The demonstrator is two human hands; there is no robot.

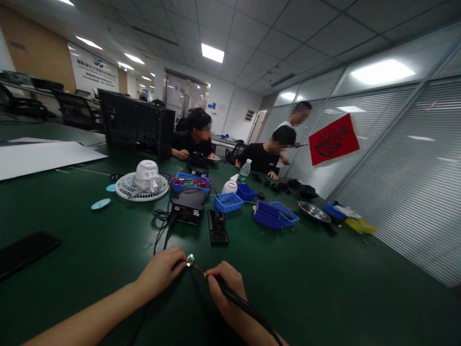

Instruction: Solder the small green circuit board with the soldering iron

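My left hand (163,270) pinches a small green circuit board (190,260) at its left side, low over the green table (309,288). In my right hand (228,288) is a black soldering iron (234,297), held like a pen. Its thin metal tip points left and reaches the board or stops very close to it; which one I cannot tell. From the iron's rear a black cable runs down to the bottom edge. Beyond my hands a black stand (218,228) lies on the table, with a black box (188,205) and its cables to its left.
A white fan part (142,182) stands at the left, above a black phone-like slab (27,250). Blue trays (227,203), a bottle (244,171) and a metal bowl (314,212) line the middle and right. Several people are across the table.
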